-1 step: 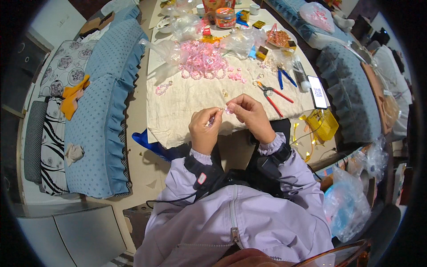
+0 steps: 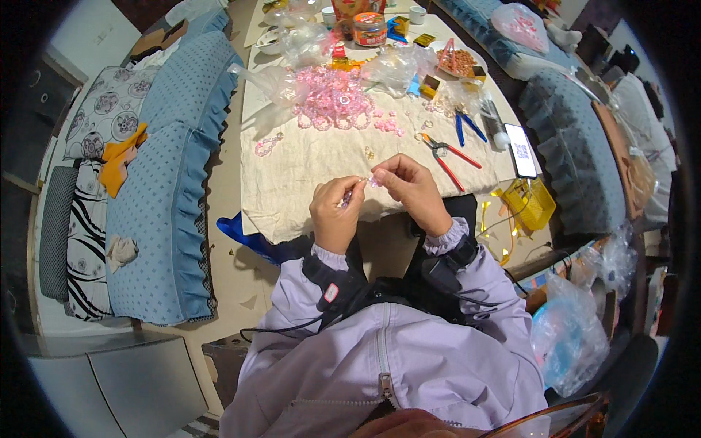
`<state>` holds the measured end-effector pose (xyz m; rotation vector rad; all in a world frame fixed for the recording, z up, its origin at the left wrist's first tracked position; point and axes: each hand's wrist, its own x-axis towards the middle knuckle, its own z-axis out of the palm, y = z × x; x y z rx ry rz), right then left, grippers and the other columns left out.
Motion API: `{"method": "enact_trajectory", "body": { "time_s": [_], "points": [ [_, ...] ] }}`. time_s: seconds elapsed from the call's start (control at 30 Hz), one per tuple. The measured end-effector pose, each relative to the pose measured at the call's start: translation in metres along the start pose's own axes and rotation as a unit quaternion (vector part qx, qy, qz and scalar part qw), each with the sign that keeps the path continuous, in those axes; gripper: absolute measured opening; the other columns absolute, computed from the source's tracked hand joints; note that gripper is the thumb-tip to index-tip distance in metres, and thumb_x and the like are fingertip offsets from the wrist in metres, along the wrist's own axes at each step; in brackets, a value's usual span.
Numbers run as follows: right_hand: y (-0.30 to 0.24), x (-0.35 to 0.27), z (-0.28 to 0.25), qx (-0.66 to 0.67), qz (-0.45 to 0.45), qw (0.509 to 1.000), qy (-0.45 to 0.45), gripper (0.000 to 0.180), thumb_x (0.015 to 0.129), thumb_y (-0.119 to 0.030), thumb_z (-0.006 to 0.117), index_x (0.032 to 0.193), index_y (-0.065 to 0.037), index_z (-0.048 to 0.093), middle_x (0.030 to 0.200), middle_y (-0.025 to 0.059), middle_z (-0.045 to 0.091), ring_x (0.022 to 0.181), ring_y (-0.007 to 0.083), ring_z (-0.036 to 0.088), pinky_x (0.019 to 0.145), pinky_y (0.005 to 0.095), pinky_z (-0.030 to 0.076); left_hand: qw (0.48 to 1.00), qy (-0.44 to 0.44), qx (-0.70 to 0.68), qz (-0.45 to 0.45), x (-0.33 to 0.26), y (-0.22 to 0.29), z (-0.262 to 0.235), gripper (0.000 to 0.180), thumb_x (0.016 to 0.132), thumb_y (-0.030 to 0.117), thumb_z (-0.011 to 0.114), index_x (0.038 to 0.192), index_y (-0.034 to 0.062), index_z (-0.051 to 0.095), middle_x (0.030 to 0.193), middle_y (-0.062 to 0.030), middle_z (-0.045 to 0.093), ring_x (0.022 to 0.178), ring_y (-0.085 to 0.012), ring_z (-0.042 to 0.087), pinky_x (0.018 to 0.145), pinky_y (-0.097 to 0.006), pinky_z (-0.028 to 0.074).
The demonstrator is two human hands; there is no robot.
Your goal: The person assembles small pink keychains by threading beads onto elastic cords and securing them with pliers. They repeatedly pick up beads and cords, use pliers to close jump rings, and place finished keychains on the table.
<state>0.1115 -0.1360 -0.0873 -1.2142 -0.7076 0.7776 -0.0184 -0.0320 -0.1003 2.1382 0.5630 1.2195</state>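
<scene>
Right at the centre of the frame, the left hand (image 2: 335, 212) and right hand (image 2: 413, 186) meet fingertip to fingertip, both pinched on a tiny pink bead piece (image 2: 363, 182) held between them above the cloth-covered tabletop (image 2: 292, 175). Just right of the right hand lie red-handled pliers (image 2: 445, 157), with blue-handled pliers (image 2: 465, 125) beyond them and a phone (image 2: 521, 150) at the tabletop's right edge. Higher up, a heap of pink beads (image 2: 334, 98) sits among clear plastic bags (image 2: 398, 67). The bead piece is too small to make out in detail, and the fingers cover much of it.
</scene>
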Motion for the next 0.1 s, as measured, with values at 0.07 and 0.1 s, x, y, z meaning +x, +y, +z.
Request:
{"method": "enact_trajectory", "body": {
  "time_s": [0.07, 0.1],
  "points": [
    [-0.0013, -0.0013, -0.0011, -0.014, -0.002, 1.000, 0.003, 0.016, 0.096, -0.013, 0.067, 0.105, 0.000, 0.065, 0.089, -0.0003, 0.065, 0.081, 0.0051, 0.059, 0.071, 0.0200, 0.047, 1.000, -0.008, 0.016, 0.015, 0.0011, 0.0013, -0.0014, 0.010, 0.083, 0.006, 0.077, 0.092, 0.0044, 0.073, 0.081, -0.0082, 0.071, 0.071, -0.0184, 0.064, 0.067, -0.030, 0.050],
    [-0.0015, -0.0018, -0.0010, -0.014, -0.002, 1.000, 0.003, 0.016, 0.096, -0.013, 0.067, 0.105, 0.000, 0.065, 0.089, -0.0003, 0.065, 0.081, 0.0051, 0.059, 0.071, 0.0200, 0.047, 0.999, -0.011, 0.027, 0.024, 0.0015, 0.0021, -0.0024, 0.010, 0.083, 0.007, 0.077, 0.092, 0.0051, 0.073, 0.081, -0.0083, 0.071, 0.072, -0.0190, 0.064, 0.068, -0.031, 0.050]
  ]
}}
